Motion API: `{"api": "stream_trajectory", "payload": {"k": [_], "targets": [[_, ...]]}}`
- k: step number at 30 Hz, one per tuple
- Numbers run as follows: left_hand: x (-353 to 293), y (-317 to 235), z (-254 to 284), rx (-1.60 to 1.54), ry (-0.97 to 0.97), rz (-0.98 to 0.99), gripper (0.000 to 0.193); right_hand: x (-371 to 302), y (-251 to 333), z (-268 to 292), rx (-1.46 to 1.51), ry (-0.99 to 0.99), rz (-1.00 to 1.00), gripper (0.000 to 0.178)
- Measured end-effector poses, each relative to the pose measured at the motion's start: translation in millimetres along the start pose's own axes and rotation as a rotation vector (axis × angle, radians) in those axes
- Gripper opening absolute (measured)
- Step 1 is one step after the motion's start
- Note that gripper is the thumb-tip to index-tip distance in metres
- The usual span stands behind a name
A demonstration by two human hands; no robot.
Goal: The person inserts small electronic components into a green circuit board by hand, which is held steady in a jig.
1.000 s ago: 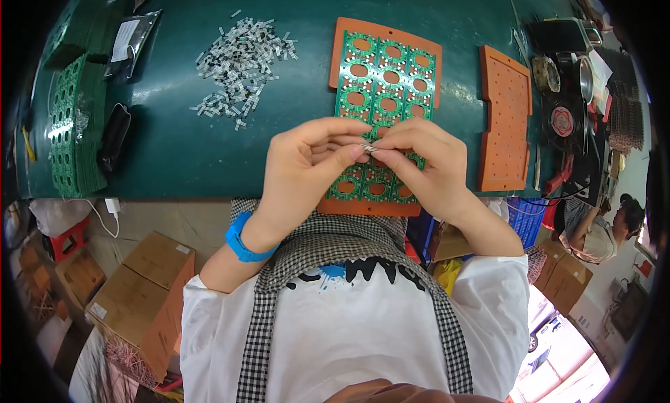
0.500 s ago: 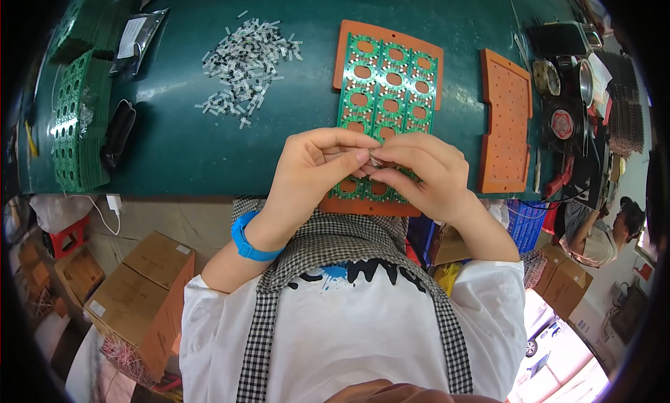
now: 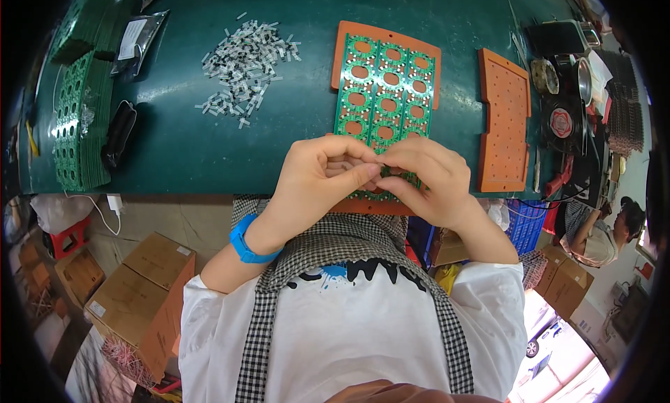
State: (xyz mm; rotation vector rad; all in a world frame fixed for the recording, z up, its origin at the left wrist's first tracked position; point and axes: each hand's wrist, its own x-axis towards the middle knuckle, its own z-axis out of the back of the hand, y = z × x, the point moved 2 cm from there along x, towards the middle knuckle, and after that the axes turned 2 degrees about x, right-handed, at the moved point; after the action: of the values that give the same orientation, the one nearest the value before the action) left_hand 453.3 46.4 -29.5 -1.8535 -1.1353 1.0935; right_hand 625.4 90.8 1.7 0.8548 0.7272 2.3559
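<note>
Over the near end of a green circuit board panel (image 3: 389, 104), both of my hands meet fingertip to fingertip. My left hand (image 3: 317, 171) is closed, its thumb and index finger pinched together; my right hand (image 3: 436, 176) pinches at the same spot from the other side. Whatever sits between the fingertips is too small and hidden to name. The panel has rows of oval cut-outs and lies on an orange fixture plate (image 3: 338, 57). Left of it is a loose pile of small clear strips with dark parts (image 3: 248, 64).
A second orange plate (image 3: 504, 124) lies to the right, with tape rolls and tools (image 3: 560, 122) beyond it. Stacked green boards (image 3: 77, 124), a black pouch (image 3: 120, 132) and a silver bag (image 3: 138, 43) are at the left. Cardboard boxes (image 3: 139, 284) stand below the table.
My fingertips have shifted slightly right and toward me. The pale piece that showed between them is now mostly hidden. The strip pile looks the same.
</note>
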Motion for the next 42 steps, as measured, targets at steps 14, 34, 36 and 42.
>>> {"api": "stream_trajectory", "payload": {"k": [14,34,36,42], "targets": [[-4.8,-5.9,21.8,-0.110,0.072,0.026,0.014,-7.5,-43.4,39.5,0.142,0.036,-0.530,0.005],[0.7,-0.3,46.7,-0.058,-0.218,-0.195,0.011,-18.7,-55.9,18.9,-0.156,0.055,-0.312,0.007],[0.9,0.4,45.8,-0.061,-0.222,-0.210,0.011,-21.5,-56.4,13.9,-0.185,0.009,-0.303,0.009],[-1.8,3.1,43.7,-0.131,-0.167,-0.139,0.009,-29.9,-51.2,10.7,-0.364,-0.070,-0.167,0.015]]}}
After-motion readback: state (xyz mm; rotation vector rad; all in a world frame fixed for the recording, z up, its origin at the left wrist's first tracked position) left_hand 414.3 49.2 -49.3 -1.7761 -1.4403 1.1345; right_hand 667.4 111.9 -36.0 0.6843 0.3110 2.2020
